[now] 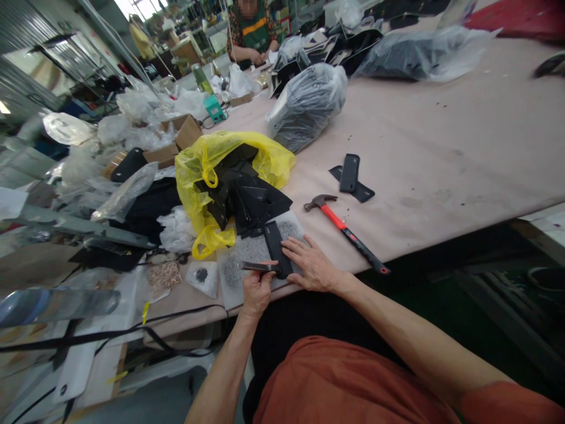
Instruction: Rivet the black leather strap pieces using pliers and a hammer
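Observation:
My left hand (pixel 257 291) is closed round a slim metal tool (pixel 256 267), which lies sideways with one end over a black strip-shaped piece (pixel 276 244). Its exact kind is hard to make out. My right hand (pixel 311 265) is spread flat, its fingertips at the right edge of that black piece. Under both is a pale, speckled board (pixel 242 253). To the right, a claw hammer (pixel 346 232) with a red and black handle rests on the table. Beyond it, two more black pieces (pixel 349 172) lie crossed.
A yellow plastic bag (pixel 189 171) full of black pieces stands open just past the board. Left of it are a tray of small brass-coloured parts (pixel 163 275) and clear bags. Plastic-wrapped bundles (pixel 309 103) lie farther back. Across the table (pixel 419 147) sits another person (pixel 253 35).

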Motion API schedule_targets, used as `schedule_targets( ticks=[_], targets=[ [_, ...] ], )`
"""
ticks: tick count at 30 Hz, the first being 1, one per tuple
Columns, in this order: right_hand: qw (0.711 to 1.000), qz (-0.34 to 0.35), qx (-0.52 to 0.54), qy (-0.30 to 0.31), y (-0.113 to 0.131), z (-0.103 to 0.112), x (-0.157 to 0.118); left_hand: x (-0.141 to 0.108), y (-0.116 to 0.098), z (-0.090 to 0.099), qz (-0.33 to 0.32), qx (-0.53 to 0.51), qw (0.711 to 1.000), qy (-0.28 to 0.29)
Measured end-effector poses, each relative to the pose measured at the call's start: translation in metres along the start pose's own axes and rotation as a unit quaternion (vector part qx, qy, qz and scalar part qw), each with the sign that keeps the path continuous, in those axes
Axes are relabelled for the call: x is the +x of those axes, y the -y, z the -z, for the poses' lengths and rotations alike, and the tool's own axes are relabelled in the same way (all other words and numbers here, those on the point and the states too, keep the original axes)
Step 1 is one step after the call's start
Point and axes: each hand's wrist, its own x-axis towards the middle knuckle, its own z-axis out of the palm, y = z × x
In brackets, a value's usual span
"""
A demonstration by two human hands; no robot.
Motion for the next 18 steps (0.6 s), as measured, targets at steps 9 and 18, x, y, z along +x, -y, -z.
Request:
schedule_targets(
  ticks=[9,18],
  targets=[
    [1.0,-0.006,0.005,0.003,0.001,0.004,-0.001,0.001,-0.004,-0.001,-0.051,0.075,0.996,0.004],
    [0.997,-0.024,0.066,-0.022,-0.012,0.024,-0.002,0.003,0.001,-0.013,-0.128,0.126,0.984,0.012]
  ],
)
